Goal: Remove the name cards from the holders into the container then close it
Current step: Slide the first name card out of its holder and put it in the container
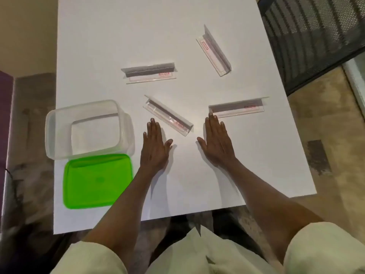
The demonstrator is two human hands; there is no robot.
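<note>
Clear rectangular plastic container (85,128) at 9 o'clock: nothing in it. Its flat green plastic lid (97,180) lies off, touching its near rim. My left hand (155,144) rests flat, fingers straight, holding nothing. All four clear acrylic name-card holders (167,114) from 11 to 3 o'clock appear to have their cards in. My right hand (216,140) likewise flat, unladen, fingertips at the 3 o'clock holder (237,108). Judgement: nothing done yet.

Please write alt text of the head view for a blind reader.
Two open hands, left and right, lie flat on a white table among four clear card holders. An open clear container and its green lid sit at left.
</note>
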